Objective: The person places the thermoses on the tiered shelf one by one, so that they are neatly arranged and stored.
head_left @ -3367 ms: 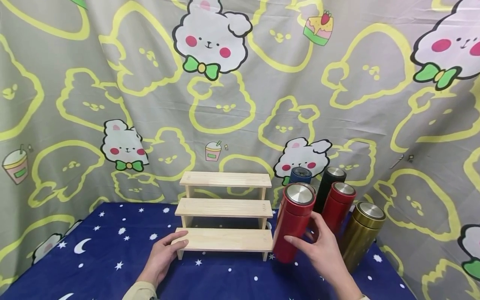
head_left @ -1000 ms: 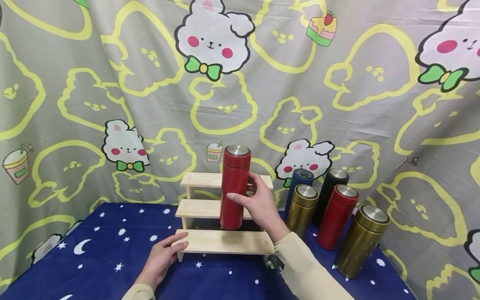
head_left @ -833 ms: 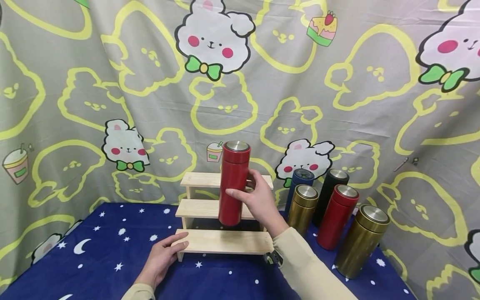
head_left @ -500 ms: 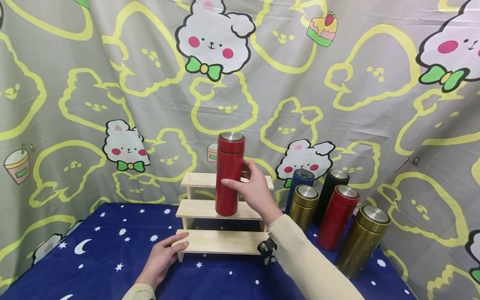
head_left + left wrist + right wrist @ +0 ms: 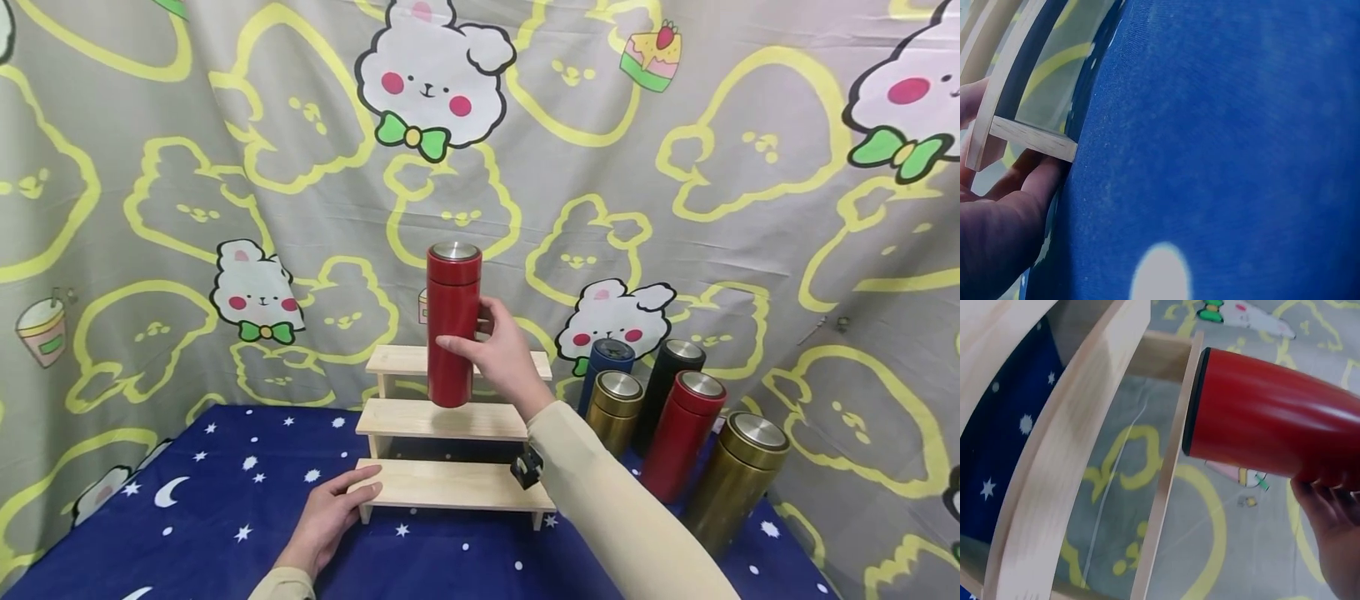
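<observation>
A red vacuum flask (image 5: 453, 333) with a steel-topped lid is held upright by my right hand (image 5: 504, 354), thumb in front and fingers behind. In the head view it overlaps the top and middle boards of a three-step wooden display stand (image 5: 450, 418). The flask's dark base hangs near the top board in the right wrist view, with space below it. My left hand (image 5: 327, 510) grips the left end of the stand's lowest board. In the left wrist view, fingers (image 5: 1041, 178) lie by the stand's leg and the thumb is over the board.
To the right stand more flasks: a blue one (image 5: 607, 363), a black one (image 5: 667, 392), another red one (image 5: 686, 433), a small gold one (image 5: 615, 412) and a larger gold one (image 5: 738, 479). A patterned curtain (image 5: 322, 208) hangs behind the blue starry cloth (image 5: 225, 500).
From beside the other flasks, my right hand has carried the red flask left, then upward over the stand, up to the top board's level. My left hand stays at the lowest board.
</observation>
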`<state>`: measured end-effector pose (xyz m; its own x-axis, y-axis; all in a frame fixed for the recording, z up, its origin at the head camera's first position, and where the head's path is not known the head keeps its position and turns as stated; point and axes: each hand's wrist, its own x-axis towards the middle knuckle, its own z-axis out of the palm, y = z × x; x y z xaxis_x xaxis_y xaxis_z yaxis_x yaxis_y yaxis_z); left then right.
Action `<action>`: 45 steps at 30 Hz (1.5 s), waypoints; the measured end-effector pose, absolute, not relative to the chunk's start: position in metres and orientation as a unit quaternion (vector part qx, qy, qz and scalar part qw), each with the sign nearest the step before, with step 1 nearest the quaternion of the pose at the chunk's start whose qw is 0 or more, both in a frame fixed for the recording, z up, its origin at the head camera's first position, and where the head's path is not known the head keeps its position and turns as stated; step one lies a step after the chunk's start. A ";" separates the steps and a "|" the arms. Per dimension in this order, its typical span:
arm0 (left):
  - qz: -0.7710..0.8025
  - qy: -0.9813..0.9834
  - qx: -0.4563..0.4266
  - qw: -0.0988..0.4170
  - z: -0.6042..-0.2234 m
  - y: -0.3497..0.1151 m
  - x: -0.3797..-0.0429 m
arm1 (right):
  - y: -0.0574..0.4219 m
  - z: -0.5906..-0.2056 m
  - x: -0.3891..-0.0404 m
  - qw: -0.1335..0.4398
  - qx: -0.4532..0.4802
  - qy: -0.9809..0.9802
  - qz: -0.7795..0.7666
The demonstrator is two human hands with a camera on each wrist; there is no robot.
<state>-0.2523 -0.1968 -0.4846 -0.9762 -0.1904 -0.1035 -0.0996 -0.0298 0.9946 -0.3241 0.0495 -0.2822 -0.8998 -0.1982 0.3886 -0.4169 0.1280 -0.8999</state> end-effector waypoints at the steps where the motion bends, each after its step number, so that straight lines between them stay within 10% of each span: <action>1: -0.710 -0.696 0.105 0.032 -0.485 -0.197 -0.253 | 0.050 -0.282 -0.327 0.088 0.207 -0.746 0.627; 45: -0.703 -0.702 0.111 0.041 -0.483 -0.195 -0.251 | 0.004 -0.270 -0.392 0.124 0.157 -0.742 0.640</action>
